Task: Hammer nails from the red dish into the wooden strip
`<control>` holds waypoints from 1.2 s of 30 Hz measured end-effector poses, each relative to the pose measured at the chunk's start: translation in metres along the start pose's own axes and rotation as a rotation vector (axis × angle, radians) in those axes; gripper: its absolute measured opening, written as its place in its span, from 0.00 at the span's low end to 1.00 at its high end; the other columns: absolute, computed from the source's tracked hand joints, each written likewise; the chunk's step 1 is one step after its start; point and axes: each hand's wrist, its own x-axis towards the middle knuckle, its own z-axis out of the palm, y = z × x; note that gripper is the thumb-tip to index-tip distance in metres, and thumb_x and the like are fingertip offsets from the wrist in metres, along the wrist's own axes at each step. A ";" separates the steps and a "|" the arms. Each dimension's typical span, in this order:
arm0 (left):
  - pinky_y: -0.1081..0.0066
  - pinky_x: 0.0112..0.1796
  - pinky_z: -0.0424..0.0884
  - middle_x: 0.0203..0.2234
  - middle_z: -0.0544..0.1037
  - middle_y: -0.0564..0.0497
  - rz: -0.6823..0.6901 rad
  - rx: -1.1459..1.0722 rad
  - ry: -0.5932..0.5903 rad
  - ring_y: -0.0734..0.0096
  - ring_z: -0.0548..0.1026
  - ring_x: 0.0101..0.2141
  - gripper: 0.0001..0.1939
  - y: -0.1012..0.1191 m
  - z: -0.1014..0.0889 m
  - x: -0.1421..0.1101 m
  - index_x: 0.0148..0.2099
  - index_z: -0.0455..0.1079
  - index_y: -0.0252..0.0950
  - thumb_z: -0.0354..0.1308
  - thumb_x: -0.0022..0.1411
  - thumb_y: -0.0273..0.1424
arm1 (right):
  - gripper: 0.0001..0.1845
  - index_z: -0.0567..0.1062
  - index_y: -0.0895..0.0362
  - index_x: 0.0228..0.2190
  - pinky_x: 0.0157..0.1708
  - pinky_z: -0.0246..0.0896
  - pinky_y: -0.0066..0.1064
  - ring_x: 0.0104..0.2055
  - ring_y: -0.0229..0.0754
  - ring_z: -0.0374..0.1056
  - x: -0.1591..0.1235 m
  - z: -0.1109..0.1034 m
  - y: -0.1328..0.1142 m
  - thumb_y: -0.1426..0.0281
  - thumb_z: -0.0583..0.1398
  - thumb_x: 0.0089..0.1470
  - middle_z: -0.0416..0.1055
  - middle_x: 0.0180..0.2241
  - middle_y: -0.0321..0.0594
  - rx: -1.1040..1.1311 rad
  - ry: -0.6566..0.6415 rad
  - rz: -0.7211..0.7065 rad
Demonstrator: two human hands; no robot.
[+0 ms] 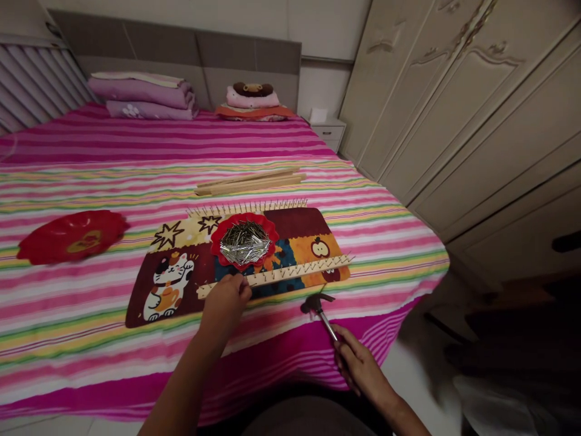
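My left hand (227, 301) is closed in a pinch at the left part of a wooden strip (290, 272) studded with nails; what its fingers hold is too small to make out. My right hand (358, 363) grips the handle of a small hammer (320, 309), whose head hovers just below the strip. The strip lies across a cartoon-cat mat (177, 278) on the striped bed. A red scalloped dish (218, 239) full of nails (245, 242) sits on the mat just beyond my left hand. A second nailed strip (249, 209) lies along the mat's far edge.
Bare wooden strips (249, 181) lie farther back on the bed (91, 181). A second red dish (72, 236) rests at the left. Folded bedding (145, 97) and a plush toy (253, 89) sit by the headboard. Wardrobe doors (454, 91) stand at the right, beside the bed's edge.
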 end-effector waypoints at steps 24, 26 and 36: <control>0.69 0.38 0.70 0.32 0.80 0.52 -0.170 -0.703 0.220 0.68 0.76 0.34 0.11 0.000 0.039 -0.008 0.36 0.74 0.40 0.55 0.52 0.37 | 0.27 0.63 0.57 0.49 0.06 0.36 0.18 0.08 0.28 0.45 -0.001 0.001 -0.002 0.58 0.52 0.48 0.59 0.15 0.24 -0.002 0.003 -0.005; 0.68 0.39 0.70 0.33 0.79 0.52 -0.149 -0.711 0.217 0.67 0.76 0.36 0.12 0.000 0.041 -0.007 0.37 0.74 0.39 0.54 0.52 0.37 | 0.28 0.62 0.57 0.49 0.06 0.36 0.19 0.08 0.28 0.45 0.000 0.001 -0.002 0.58 0.52 0.48 0.59 0.14 0.23 -0.004 0.004 -0.004; 0.68 0.40 0.67 0.33 0.78 0.48 -0.023 -0.420 0.232 0.66 0.74 0.36 0.09 0.003 0.039 -0.001 0.33 0.72 0.37 0.51 0.56 0.33 | 0.30 0.63 0.59 0.52 0.10 0.36 0.22 0.11 0.30 0.45 -0.018 0.012 -0.013 0.57 0.53 0.51 0.54 0.16 0.25 -0.021 -0.010 -0.059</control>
